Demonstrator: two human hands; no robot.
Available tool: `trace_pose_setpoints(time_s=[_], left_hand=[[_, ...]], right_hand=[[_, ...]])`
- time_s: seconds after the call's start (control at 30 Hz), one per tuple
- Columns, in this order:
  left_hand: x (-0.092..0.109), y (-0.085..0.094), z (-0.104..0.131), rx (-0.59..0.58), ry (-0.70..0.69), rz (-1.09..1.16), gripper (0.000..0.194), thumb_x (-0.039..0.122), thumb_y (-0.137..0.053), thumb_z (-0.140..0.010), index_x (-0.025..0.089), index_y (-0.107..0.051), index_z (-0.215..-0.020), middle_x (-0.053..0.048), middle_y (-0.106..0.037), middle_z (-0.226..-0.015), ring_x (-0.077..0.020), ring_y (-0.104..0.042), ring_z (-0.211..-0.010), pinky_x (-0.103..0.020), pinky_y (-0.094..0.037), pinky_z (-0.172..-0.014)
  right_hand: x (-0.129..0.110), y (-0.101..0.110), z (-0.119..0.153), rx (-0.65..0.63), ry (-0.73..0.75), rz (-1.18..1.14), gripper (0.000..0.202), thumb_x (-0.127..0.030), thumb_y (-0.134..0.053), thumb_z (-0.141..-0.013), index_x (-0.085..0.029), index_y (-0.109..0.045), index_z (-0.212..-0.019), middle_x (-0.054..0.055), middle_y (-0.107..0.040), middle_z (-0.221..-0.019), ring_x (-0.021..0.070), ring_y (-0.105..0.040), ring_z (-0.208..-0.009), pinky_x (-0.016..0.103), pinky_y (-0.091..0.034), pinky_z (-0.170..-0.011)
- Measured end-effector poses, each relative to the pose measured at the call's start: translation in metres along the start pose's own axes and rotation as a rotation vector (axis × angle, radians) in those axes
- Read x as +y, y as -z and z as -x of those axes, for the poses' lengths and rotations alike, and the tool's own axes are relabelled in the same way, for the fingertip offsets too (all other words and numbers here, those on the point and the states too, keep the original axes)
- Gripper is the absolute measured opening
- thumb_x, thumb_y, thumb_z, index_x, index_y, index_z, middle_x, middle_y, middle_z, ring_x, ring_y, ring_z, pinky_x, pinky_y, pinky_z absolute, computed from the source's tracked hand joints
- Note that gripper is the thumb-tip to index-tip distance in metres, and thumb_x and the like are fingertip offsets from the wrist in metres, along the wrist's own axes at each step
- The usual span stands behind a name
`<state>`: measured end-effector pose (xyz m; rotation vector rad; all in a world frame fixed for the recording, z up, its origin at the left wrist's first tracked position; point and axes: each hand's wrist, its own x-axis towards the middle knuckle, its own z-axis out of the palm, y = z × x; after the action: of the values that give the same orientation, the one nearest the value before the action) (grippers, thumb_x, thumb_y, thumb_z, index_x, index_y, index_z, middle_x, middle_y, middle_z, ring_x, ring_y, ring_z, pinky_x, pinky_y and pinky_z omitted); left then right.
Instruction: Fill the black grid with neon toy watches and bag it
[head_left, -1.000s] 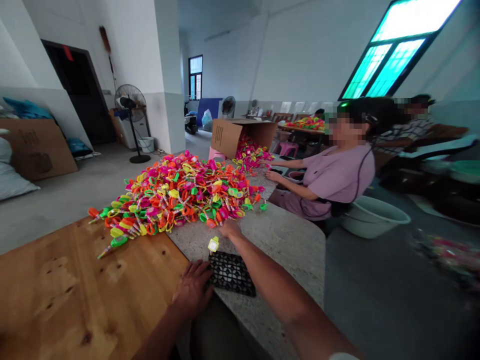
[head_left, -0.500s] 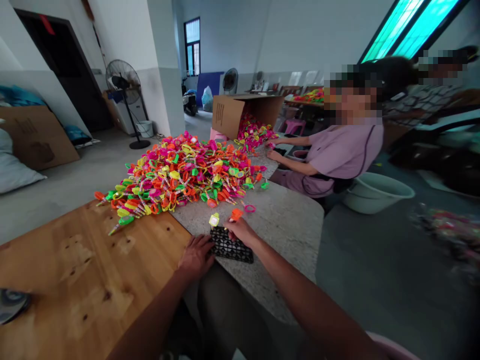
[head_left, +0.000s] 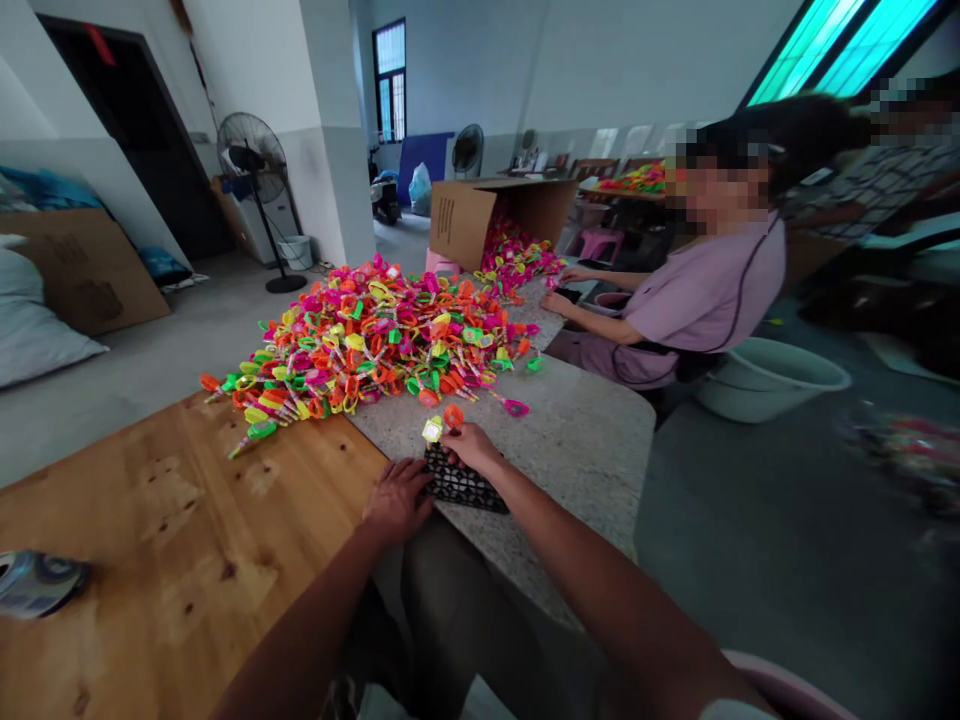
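Observation:
My left hand [head_left: 397,500] lies with its fingers stretched out against the left end of a black grid tray [head_left: 469,490]. A yellow toy watch [head_left: 432,430] stands upright at the tray's far left corner. Above the same corner, my right hand [head_left: 472,447] pinches an orange toy piece [head_left: 453,416], close beside the yellow one. The lower part of the orange piece is hidden by my fingers. Beyond the tray spreads a large heap of toy watches [head_left: 375,330] in pink, orange, yellow and green. One magenta piece [head_left: 516,407] lies at its near right edge.
A wooden table [head_left: 300,540] adjoins the grey stone-like tabletop [head_left: 585,450]; a can [head_left: 41,583] lies on the wood at left. A tipped cardboard box [head_left: 459,225] spills more toys. A co-worker in pink [head_left: 697,290] sits at right near a pale tub [head_left: 772,380].
My right hand has shifted left over the tray, bringing the orange piece right beside the yellow watch. My left hand stays at the tray's end. The view has turned slightly.

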<state>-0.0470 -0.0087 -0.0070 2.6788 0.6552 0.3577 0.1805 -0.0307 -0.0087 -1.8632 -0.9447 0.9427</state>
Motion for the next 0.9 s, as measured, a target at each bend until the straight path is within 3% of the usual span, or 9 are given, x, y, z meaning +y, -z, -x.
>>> trace_pose_setpoints(time_s=[0.23, 0.37, 0.47, 0.67, 0.77, 0.9], left_hand=[[-0.002, -0.001, 0.0, 0.005, 0.0, 0.013, 0.044, 0.028, -0.066, -0.093, 0.025, -0.068, -0.137, -0.009, -0.057, -0.156, -0.0318, -0.047, -0.148, -0.06, -0.029, -0.129], [-0.004, -0.003, 0.0, 0.005, 0.001, 0.014, 0.044, 0.03, -0.066, -0.094, 0.025, -0.067, -0.138, -0.008, -0.057, -0.156, -0.0323, -0.046, -0.149, -0.06, -0.029, -0.128], [-0.002, -0.002, 0.0, -0.007, 0.008, 0.021, 0.045, 0.03, -0.067, -0.093, 0.026, -0.067, -0.138, -0.008, -0.056, -0.157, -0.033, -0.046, -0.149, -0.06, -0.028, -0.129], [-0.008, -0.007, -0.001, 0.029, -0.002, 0.078, 0.044, 0.028, -0.071, -0.088, 0.027, -0.071, -0.132, -0.007, -0.06, -0.154, -0.0327, -0.048, -0.147, -0.059, -0.029, -0.128], [-0.015, -0.011, -0.015, 0.136, 0.074, 0.213, 0.034, 0.027, -0.068, -0.09, 0.021, -0.074, -0.124, -0.011, -0.073, -0.135, -0.0297, -0.062, -0.13, -0.052, -0.042, -0.119], [-0.018, -0.014, -0.051, 0.206, 0.285, 0.427, 0.04, 0.024, -0.062, -0.094, 0.016, -0.066, -0.133, -0.011, -0.077, -0.12, -0.0222, -0.072, -0.106, -0.036, -0.055, -0.099]], right_hand=[[-0.01, -0.006, -0.003, 0.067, 0.104, 0.182, 0.012, -0.024, -0.065, -0.095, -0.016, -0.073, -0.093, 0.002, -0.077, -0.078, 0.0102, -0.061, -0.048, 0.02, -0.04, -0.047], [-0.009, -0.009, 0.0, 0.179, 0.24, 0.38, 0.011, -0.023, -0.07, -0.093, -0.017, -0.077, -0.099, 0.006, -0.08, -0.094, 0.0173, -0.074, -0.08, 0.022, -0.047, -0.069], [-0.005, -0.012, 0.002, 0.25, 0.298, 0.474, 0.016, -0.025, -0.07, -0.094, -0.018, -0.077, -0.106, 0.008, -0.081, -0.103, 0.0205, -0.073, -0.098, 0.024, -0.047, -0.081], [-0.002, -0.014, 0.004, 0.283, 0.257, 0.498, 0.019, -0.033, -0.069, -0.096, -0.02, -0.077, -0.107, 0.007, -0.08, -0.1, 0.0206, -0.072, -0.093, 0.025, -0.045, -0.078], [-0.002, -0.012, 0.004, 0.26, 0.25, 0.486, 0.02, -0.033, -0.069, -0.095, -0.02, -0.077, -0.107, 0.006, -0.08, -0.1, 0.0202, -0.072, -0.093, 0.024, -0.044, -0.076], [-0.002, -0.01, 0.002, 0.227, 0.267, 0.479, 0.019, -0.029, -0.067, -0.096, -0.019, -0.078, -0.108, 0.007, -0.08, -0.101, 0.0195, -0.072, -0.093, 0.024, -0.043, -0.074]])
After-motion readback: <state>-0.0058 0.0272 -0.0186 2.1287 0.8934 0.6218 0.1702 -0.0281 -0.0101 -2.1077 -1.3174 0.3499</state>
